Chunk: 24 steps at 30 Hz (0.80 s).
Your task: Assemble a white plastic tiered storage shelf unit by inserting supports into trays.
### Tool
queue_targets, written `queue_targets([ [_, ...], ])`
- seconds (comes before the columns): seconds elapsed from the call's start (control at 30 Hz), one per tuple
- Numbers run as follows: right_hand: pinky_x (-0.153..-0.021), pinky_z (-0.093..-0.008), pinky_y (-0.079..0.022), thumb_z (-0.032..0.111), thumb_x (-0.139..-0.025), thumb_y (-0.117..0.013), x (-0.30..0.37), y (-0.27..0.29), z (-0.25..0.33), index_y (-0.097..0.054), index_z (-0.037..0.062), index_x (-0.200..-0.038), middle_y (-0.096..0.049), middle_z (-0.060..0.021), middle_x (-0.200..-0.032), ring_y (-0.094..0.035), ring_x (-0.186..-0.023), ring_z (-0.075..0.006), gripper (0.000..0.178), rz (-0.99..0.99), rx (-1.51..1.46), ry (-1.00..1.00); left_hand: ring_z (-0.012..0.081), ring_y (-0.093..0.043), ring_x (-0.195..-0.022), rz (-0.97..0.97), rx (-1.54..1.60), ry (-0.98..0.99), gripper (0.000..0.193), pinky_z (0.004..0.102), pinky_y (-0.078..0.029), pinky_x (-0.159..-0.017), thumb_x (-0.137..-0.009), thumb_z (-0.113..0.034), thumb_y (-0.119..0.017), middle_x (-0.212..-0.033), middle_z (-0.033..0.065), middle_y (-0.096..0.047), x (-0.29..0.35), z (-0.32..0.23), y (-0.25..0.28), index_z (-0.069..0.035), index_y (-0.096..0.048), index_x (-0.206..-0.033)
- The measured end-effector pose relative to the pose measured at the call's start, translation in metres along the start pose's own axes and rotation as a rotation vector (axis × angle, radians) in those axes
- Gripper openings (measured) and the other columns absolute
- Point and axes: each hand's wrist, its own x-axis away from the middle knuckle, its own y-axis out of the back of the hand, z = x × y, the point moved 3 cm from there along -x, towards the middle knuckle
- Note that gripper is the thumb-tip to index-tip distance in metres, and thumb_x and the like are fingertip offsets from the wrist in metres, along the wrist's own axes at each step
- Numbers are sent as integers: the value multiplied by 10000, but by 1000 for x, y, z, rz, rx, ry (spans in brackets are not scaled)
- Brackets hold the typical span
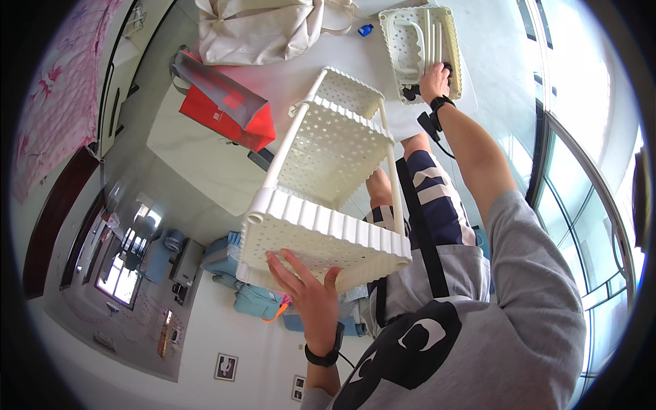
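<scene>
A cream plastic shelf rack (328, 229) with perforated tiers and round posts is tilted in front of me. My left hand (307, 294) lies against the perforated face of its nearest tier, fingers spread. Farther off to the right, my right hand (435, 83) reaches into a cream basket tray (385, 48), fingers curled at a small black piece (447, 67) that looks like a caster. Beside it in the tray lie several white tubes (432, 34), a white curved handle (418, 44) and more black pieces (411, 92). The fingertips of my right hand are partly hidden.
A beige cloth bag (260, 31) and a small blue object (365, 30) are on the white table (294, 72). A red and grey bag (229, 106) stands at the left. Blue cloth items (256, 298) lie behind the rack. Glass panels (581, 198) line the right.
</scene>
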Motion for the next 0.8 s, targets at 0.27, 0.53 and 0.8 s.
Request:
queue_targets([
  [0.27,-927,-497,-427,207,-834,-546,2,1,-12,-487,104,-1214,-632,-158,-1102,-563,-1110,-365,398,-47,-10,-7,477,-106,-1386,-19,-9,-44,939,539,-271,-1073,-900,-515,-527,-1521,278,-12,5,-2,-4,53,-47,-1472],
  [0.53,-852,-471,-495,164,-831,-565,13,2,-14,-503,56,-1074,-525,-159,-1111,-531,-1110,-351,273,-23,122,257,460,-50,-1402,9,43,12,968,535,-211,-1098,-889,-561,-506,-1529,267,23,10,-5,-1,46,-33,-1476],
  [0.8,-869,-468,-434,153,-785,-611,29,10,-7,-505,32,-1054,-481,-156,-1164,-460,-1135,-342,313,-214,-35,183,456,-44,-1404,7,48,21,971,527,-206,-1101,-888,-534,-529,-1533,260,38,8,-8,-3,31,-9,-1482],
])
